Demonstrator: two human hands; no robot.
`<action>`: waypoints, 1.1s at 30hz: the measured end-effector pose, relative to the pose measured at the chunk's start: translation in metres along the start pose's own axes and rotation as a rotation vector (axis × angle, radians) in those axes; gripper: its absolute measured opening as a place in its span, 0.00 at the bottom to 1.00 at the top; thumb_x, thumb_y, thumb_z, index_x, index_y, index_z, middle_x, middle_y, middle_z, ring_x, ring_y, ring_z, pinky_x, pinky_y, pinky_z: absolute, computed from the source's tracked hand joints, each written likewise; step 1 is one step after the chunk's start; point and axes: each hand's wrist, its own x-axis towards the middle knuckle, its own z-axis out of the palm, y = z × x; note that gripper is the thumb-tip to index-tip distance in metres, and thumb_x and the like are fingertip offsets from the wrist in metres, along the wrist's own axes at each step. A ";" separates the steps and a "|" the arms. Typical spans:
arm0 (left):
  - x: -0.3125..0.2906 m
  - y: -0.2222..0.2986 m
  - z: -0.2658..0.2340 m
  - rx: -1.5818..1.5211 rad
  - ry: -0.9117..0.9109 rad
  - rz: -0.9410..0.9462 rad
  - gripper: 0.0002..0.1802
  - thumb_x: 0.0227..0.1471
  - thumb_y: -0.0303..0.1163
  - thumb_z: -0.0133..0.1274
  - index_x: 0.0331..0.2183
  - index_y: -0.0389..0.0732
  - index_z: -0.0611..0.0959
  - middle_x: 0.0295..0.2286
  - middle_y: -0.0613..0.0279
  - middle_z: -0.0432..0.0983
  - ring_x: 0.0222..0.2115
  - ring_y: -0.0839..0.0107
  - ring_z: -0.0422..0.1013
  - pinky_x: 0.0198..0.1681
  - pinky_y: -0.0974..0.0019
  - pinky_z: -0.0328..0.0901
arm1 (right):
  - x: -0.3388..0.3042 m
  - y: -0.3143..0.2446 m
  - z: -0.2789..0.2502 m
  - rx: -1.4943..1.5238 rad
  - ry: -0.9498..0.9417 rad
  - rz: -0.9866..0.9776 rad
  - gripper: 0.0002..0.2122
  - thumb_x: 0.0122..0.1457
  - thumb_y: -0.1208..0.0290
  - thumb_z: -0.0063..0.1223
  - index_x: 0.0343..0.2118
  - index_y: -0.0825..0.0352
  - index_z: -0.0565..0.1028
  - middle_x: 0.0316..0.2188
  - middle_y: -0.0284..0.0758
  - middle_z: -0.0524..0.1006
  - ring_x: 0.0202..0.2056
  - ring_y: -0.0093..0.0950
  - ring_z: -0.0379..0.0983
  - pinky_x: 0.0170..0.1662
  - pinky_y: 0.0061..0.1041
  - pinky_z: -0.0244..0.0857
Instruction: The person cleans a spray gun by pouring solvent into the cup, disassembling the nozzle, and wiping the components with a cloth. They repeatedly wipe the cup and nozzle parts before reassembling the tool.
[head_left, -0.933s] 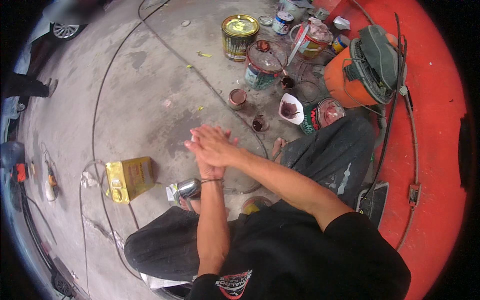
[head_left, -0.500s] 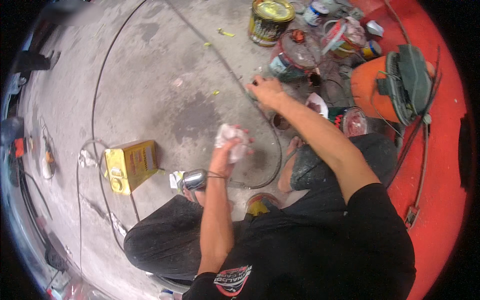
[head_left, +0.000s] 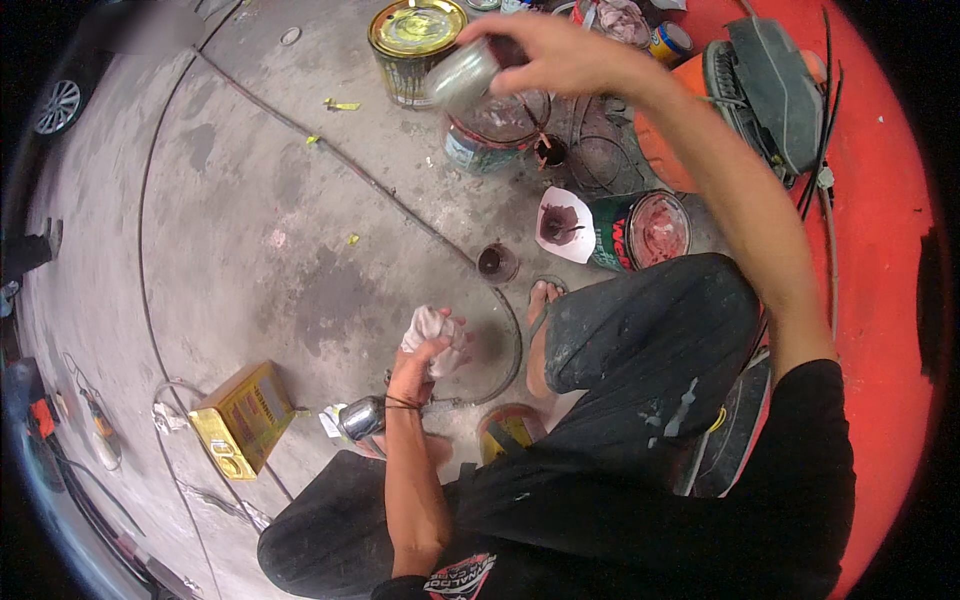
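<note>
My left hand is closed round a crumpled whitish rag above the concrete floor. Raised at the upper middle, my right hand grips a rounded silver metal cup, tilted and a little blurred. Below that cup stands a paint-smeared can. A small cup of dark liquid sits on the floor between my hands. Beside my left forearm lies a shiny metal canister, partly hidden. A white sheet with a dark stain leans by a green paint can.
A yellow-topped paint can stands at the far side. A yellow rectangular tin is at the left. A hose crosses the floor and loops near my foot. An orange machine stands at the right by a red surface.
My right hand has risen away from the floor and now shows the silver cup in its grip. My left hand keeps the rag. The view has shifted, uncovering the small dark-liquid cup.
</note>
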 end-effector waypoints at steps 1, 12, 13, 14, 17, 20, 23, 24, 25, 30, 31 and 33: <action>0.004 0.000 0.002 0.022 0.004 -0.010 0.33 0.53 0.30 0.62 0.61 0.43 0.75 0.54 0.53 0.78 0.52 0.48 0.78 0.49 0.45 0.78 | -0.009 0.022 -0.020 0.020 0.039 0.045 0.31 0.55 0.58 0.69 0.62 0.60 0.74 0.50 0.41 0.82 0.53 0.39 0.78 0.59 0.41 0.70; -0.008 0.006 0.006 -0.016 0.210 0.026 0.36 0.52 0.28 0.62 0.63 0.40 0.73 0.55 0.50 0.78 0.52 0.48 0.78 0.49 0.47 0.77 | 0.029 0.174 -0.003 -0.714 -0.145 0.448 0.20 0.56 0.65 0.60 0.53 0.52 0.78 0.53 0.48 0.74 0.50 0.47 0.77 0.51 0.53 0.72; -0.008 0.007 0.004 -0.035 0.222 0.048 0.36 0.52 0.28 0.61 0.63 0.40 0.72 0.55 0.49 0.77 0.53 0.47 0.78 0.49 0.47 0.78 | 0.031 0.197 0.009 -0.801 -0.124 0.394 0.20 0.57 0.63 0.61 0.54 0.52 0.78 0.54 0.46 0.74 0.52 0.47 0.75 0.54 0.57 0.69; -0.009 0.006 0.001 -0.059 0.234 0.074 0.37 0.52 0.28 0.61 0.64 0.40 0.72 0.56 0.49 0.76 0.53 0.47 0.78 0.50 0.46 0.78 | 0.034 0.217 0.021 -0.890 -0.102 0.334 0.20 0.57 0.61 0.61 0.54 0.51 0.78 0.54 0.45 0.75 0.55 0.47 0.74 0.56 0.61 0.66; -0.015 0.004 0.002 -0.138 0.285 0.155 0.39 0.54 0.31 0.61 0.65 0.42 0.69 0.57 0.47 0.74 0.55 0.44 0.76 0.52 0.43 0.76 | 0.045 0.254 0.053 -1.069 -0.224 0.371 0.18 0.62 0.56 0.56 0.55 0.48 0.79 0.58 0.40 0.75 0.65 0.48 0.64 0.65 0.75 0.47; -0.014 0.019 0.015 -0.267 0.298 0.251 0.38 0.56 0.35 0.62 0.66 0.43 0.68 0.58 0.46 0.74 0.57 0.43 0.74 0.54 0.40 0.75 | 0.040 0.290 0.079 -0.880 -0.092 0.461 0.19 0.69 0.54 0.44 0.57 0.51 0.80 0.65 0.42 0.70 0.72 0.50 0.53 0.69 0.78 0.31; -0.012 0.039 0.018 -0.327 0.203 0.338 0.37 0.60 0.39 0.60 0.67 0.46 0.67 0.60 0.45 0.72 0.59 0.39 0.71 0.55 0.38 0.74 | 0.029 0.301 0.079 -1.311 -0.037 0.247 0.29 0.66 0.67 0.58 0.70 0.54 0.66 0.65 0.39 0.73 0.69 0.38 0.63 0.69 0.54 0.58; -0.008 0.041 0.020 -0.342 0.146 0.369 0.36 0.62 0.40 0.60 0.67 0.47 0.67 0.61 0.45 0.71 0.60 0.37 0.70 0.56 0.37 0.74 | 0.033 0.299 0.073 -1.385 -0.124 0.301 0.28 0.69 0.63 0.54 0.72 0.52 0.64 0.68 0.38 0.70 0.72 0.38 0.58 0.70 0.60 0.52; -0.012 0.043 0.022 -0.354 0.154 0.384 0.36 0.62 0.40 0.60 0.67 0.48 0.67 0.61 0.45 0.71 0.60 0.37 0.70 0.56 0.37 0.74 | 0.035 0.294 0.066 -1.458 -0.210 0.361 0.28 0.72 0.58 0.50 0.73 0.51 0.63 0.71 0.37 0.67 0.75 0.39 0.53 0.71 0.65 0.46; -0.031 0.043 0.028 -0.371 0.174 0.465 0.36 0.63 0.43 0.59 0.67 0.50 0.67 0.61 0.47 0.70 0.61 0.39 0.69 0.57 0.37 0.73 | 0.046 0.230 0.053 -1.161 -0.131 0.438 0.33 0.64 0.45 0.59 0.69 0.53 0.68 0.65 0.36 0.74 0.71 0.41 0.61 0.71 0.68 0.45; -0.033 0.040 0.027 -0.381 0.154 0.477 0.36 0.63 0.44 0.59 0.67 0.50 0.67 0.61 0.47 0.70 0.61 0.39 0.69 0.57 0.37 0.73 | 0.046 0.208 0.041 -1.050 -0.130 0.484 0.34 0.63 0.45 0.61 0.69 0.54 0.68 0.65 0.37 0.74 0.71 0.43 0.60 0.72 0.65 0.45; -0.038 0.036 0.023 -0.351 0.125 0.491 0.36 0.63 0.44 0.58 0.68 0.50 0.66 0.61 0.49 0.71 0.61 0.41 0.69 0.57 0.37 0.73 | 0.028 0.210 0.012 -0.741 0.072 0.507 0.30 0.65 0.47 0.58 0.65 0.59 0.74 0.59 0.46 0.78 0.64 0.49 0.71 0.66 0.56 0.62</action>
